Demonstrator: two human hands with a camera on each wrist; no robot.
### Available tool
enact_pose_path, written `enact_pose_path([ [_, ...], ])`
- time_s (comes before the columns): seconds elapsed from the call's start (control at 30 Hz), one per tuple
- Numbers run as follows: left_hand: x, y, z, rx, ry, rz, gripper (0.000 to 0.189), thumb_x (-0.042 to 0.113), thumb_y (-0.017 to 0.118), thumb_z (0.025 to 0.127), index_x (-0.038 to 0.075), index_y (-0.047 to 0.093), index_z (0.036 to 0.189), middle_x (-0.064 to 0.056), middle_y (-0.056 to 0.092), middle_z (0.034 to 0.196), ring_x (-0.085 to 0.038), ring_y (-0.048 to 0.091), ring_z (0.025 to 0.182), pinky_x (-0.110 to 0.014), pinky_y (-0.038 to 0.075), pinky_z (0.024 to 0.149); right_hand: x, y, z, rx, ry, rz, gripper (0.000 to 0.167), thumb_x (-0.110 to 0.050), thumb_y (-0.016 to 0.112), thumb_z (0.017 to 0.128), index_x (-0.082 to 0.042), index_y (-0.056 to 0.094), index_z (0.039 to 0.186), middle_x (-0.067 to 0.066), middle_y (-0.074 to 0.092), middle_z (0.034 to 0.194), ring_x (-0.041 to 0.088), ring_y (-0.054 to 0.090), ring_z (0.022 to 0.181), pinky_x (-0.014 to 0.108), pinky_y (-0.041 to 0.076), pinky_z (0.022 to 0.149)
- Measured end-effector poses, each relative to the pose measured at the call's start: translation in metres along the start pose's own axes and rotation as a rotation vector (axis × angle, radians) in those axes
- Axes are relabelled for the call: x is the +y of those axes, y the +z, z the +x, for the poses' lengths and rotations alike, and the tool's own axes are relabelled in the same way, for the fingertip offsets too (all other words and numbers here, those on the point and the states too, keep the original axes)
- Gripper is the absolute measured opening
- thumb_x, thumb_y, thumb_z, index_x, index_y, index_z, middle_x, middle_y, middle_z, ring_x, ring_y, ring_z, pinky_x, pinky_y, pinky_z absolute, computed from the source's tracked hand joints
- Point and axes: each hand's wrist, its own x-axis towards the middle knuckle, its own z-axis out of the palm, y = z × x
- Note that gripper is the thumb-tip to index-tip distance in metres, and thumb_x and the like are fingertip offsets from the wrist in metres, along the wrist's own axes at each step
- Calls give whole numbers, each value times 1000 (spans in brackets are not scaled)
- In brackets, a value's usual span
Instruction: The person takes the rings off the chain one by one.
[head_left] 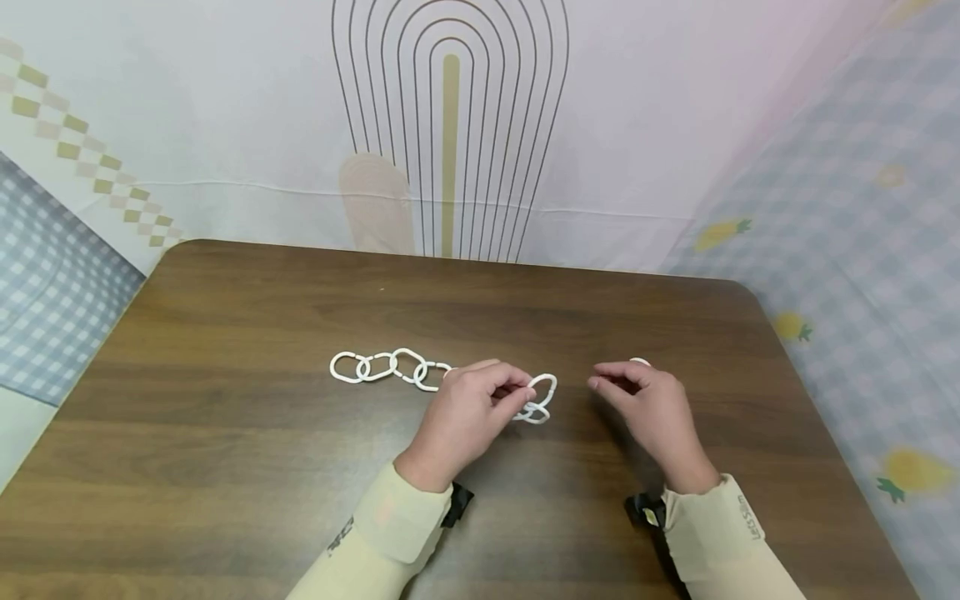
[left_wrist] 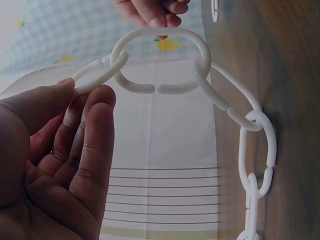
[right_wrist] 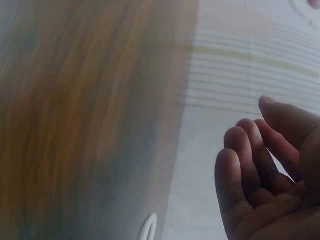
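Observation:
My left hand (head_left: pixel 467 408) pinches an end link of a white plastic chain (left_wrist: pixel 160 31) between thumb and fingers, holding that end up over the table. In the left wrist view, the link beside the held one hangs level and shows a small gap in its lower side. From there the chain slopes down, and its far end lies on the table to the left of the hand in the head view. My right hand (head_left: pixel 654 408) hovers to the right of the chain, its fingers loosely bent and nothing between thumb and fingertips. A separate white link (right_wrist: pixel 148 227) lies beyond it, mostly hidden in the head view.
The brown wooden table (head_left: pixel 225 467) has rounded far corners. A white patterned cloth (head_left: pixel 262 125) hangs along its back edge, and a blue checked cloth (head_left: pixel 862 250) with yellow fruit prints hangs on the right. Black straps (head_left: pixel 459 504) circle both wrists.

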Motion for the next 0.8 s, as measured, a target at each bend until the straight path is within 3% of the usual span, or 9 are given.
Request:
enact_pose_path([
  [0.13, 0, -1, 0, -4, -8, -2, 4, 17, 78, 89, 13, 77, 91, 9, 70, 85, -2, 63, 73, -19, 54, 69, -10, 4, -4, -117, -32, 70, 28, -18, 82, 86, -5, 76, 109, 4, 74, 97, 15, 68, 84, 23, 56, 72],
  [0.27, 1, -2, 0, -6, -12, -3, 4, 16, 78, 89, 13, 77, 92, 8, 70, 86, -3, 63, 74, -19, 54, 69, -19, 8, -8, -227, -8, 138, 32, -14, 85, 82, -3, 75, 110, 6, 73, 98, 14, 69, 84, 24, 58, 72],
  [0.8, 2, -1, 2, -4, -7, -14, 4, 16, 78, 89, 12, 77, 91, 7, 70, 86, -3, 64, 74, -20, 54, 68, -35, 25, -20, -268, -13, 356, 24, -9, 86, 79, -1, 75, 98, 4, 73, 89, 11, 69, 78, 24, 59, 70],
])
